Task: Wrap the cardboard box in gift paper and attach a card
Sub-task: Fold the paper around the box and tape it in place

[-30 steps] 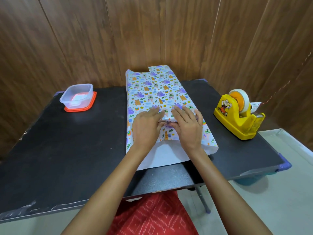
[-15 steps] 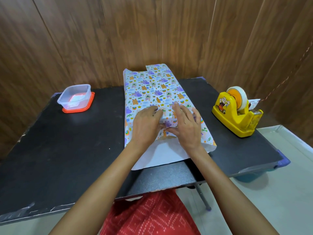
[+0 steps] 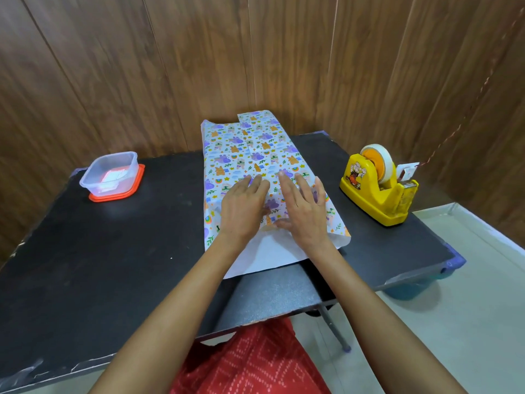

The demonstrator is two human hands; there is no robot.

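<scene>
Dark brown wood-panelled walls (image 3: 113,66) rise behind and to the right of a matte black tabletop (image 3: 85,265), whose near edge is chipped and worn. A thin grey metal leg (image 3: 332,325) slants beneath it onto a pale, smooth floor (image 3: 454,322) under soft, even light.

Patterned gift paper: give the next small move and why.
Probably keep the left hand pressing the patterned gift paper flat and reach the right hand to the yellow tape dispenser: both open hands lie on the overlap, which looks untaped.
</scene>
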